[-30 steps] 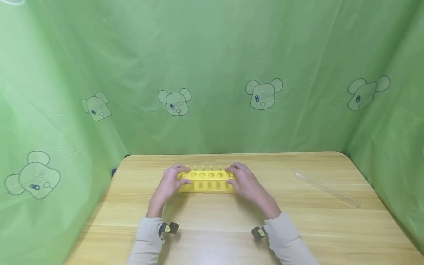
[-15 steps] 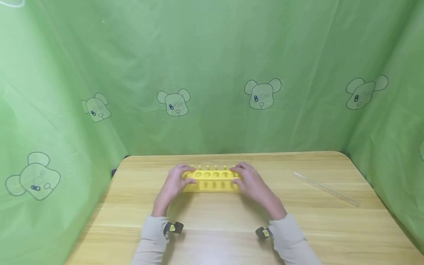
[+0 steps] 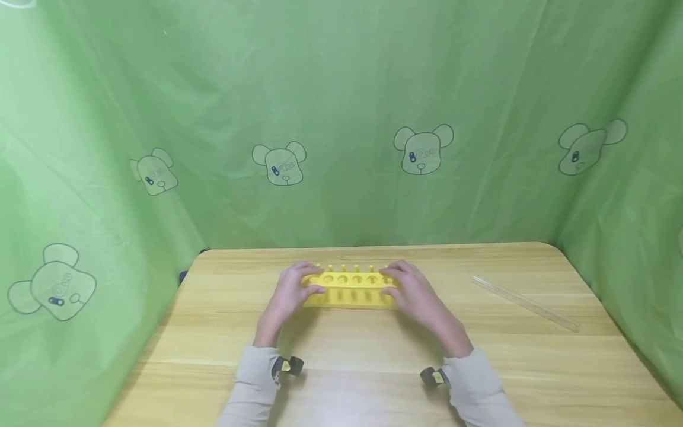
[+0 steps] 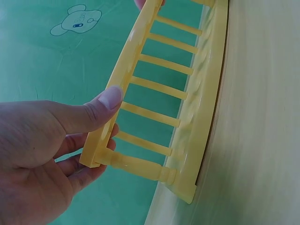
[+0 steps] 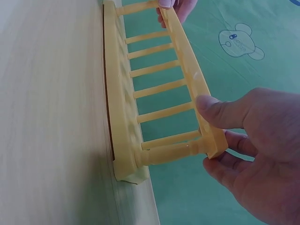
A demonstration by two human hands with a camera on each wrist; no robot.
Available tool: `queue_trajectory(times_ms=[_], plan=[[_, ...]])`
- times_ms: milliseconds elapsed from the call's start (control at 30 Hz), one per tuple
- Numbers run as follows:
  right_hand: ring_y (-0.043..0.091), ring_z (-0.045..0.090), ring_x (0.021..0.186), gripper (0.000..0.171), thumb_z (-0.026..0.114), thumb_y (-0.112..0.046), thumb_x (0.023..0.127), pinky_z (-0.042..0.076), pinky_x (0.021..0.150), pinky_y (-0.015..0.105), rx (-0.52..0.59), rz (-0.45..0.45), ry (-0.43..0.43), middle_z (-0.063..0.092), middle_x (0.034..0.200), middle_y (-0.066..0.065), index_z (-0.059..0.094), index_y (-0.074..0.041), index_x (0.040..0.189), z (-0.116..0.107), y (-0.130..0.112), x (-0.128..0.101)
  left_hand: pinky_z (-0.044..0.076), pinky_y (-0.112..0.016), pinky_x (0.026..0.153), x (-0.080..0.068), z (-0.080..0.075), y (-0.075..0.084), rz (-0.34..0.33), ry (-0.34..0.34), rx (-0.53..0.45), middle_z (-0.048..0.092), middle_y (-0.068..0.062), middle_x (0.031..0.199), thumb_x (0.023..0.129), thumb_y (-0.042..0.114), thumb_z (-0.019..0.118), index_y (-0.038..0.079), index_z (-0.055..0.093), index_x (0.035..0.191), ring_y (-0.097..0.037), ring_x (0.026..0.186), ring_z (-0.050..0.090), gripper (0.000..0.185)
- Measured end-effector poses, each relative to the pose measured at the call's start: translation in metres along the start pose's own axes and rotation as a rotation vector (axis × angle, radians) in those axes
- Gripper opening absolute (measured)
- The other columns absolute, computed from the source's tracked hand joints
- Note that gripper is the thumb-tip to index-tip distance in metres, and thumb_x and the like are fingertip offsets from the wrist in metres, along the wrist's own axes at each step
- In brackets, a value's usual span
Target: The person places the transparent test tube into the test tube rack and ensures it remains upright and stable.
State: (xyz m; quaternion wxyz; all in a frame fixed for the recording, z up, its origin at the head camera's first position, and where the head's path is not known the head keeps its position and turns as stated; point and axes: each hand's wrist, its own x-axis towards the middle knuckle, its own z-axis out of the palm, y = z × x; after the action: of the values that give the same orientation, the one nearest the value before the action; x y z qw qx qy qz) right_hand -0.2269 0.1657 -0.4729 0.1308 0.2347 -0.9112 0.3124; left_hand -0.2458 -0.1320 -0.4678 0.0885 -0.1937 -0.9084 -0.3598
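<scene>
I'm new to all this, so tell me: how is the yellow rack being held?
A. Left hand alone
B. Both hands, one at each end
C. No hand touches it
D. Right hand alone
B: the left hand grips one end of the yellow rack and the right hand grips the other.

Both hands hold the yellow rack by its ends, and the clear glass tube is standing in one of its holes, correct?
Not quite. The left hand and right hand do hold the yellow rack by its ends, but the clear tube lies flat on the table, off to the right. The head view shows it.
</scene>
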Motion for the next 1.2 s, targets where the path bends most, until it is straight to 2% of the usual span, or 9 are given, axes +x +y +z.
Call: queue_trajectory(times_ms=[300,867,1200], plan=[[0.039,0.059,0.117,0.043,0.079,-0.006,0.089,0.051,0.104,0.055,0.014,0.059,-0.028,0.062,0.125,0.019,0.066,0.004,0.128,-0.008,0.004,-0.007,0.051,-0.047,0.108,0.004,0.007,0.007,0.028,-0.019,-0.004,0.070,-0.016,0.121,0.077,0.011,0.088,0.001,0.074,0.117,-0.035,0.116,0.065,0.044],[0.038,0.059,0.116,0.044,0.079,-0.002,0.088,0.053,0.103,0.052,0.039,0.043,-0.012,0.062,0.124,0.020,0.066,0.005,0.129,-0.012,0.007,-0.009,0.051,-0.045,0.108,0.002,0.016,0.008,0.047,0.012,-0.037,0.068,-0.017,0.123,0.077,0.009,0.088,-0.002,0.073,0.119,-0.035,0.117,0.063,0.046],[0.039,0.058,0.118,0.045,0.077,-0.002,0.089,0.052,0.104,0.054,0.037,0.054,-0.025,0.061,0.127,0.021,0.064,0.005,0.131,-0.014,0.008,-0.010,0.051,-0.045,0.108,0.002,0.018,0.006,0.104,0.040,-0.025,0.068,-0.019,0.124,0.078,0.010,0.087,-0.003,0.072,0.119,-0.035,0.118,0.064,0.045]])
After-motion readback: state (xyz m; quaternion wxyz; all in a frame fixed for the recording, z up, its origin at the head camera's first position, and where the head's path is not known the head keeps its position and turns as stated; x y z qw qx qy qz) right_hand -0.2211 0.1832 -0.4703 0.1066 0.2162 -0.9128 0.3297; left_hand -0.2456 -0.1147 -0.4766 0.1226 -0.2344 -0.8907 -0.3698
